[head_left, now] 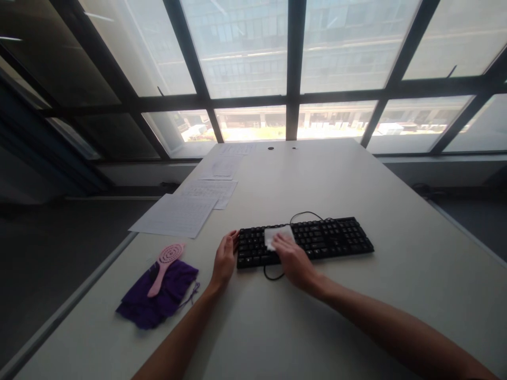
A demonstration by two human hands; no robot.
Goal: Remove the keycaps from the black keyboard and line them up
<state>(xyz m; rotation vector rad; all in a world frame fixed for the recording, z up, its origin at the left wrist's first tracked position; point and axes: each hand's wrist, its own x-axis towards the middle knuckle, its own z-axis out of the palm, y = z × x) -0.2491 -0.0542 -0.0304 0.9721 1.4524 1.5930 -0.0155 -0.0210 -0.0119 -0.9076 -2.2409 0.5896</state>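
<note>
A black computer keyboard (317,240) lies on the white table, its cable looping out behind it and showing again below its front edge. My left hand (225,258) is at the keyboard's left end, with the fingers against its side and holding it there. Under the fingers of my right hand (291,256) is a white tissue (279,232), pressed flat onto the keys left of the middle. The fingertips of that hand are slightly blurred, and they cover part of the tissue.
To the left, a pink hairbrush (161,269) rests on a purple drawstring pouch (148,303). Several printed paper sheets (174,214) lie along the table's left side. Two small dark round spots are at the far end of the table (317,169), before large windows (253,47).
</note>
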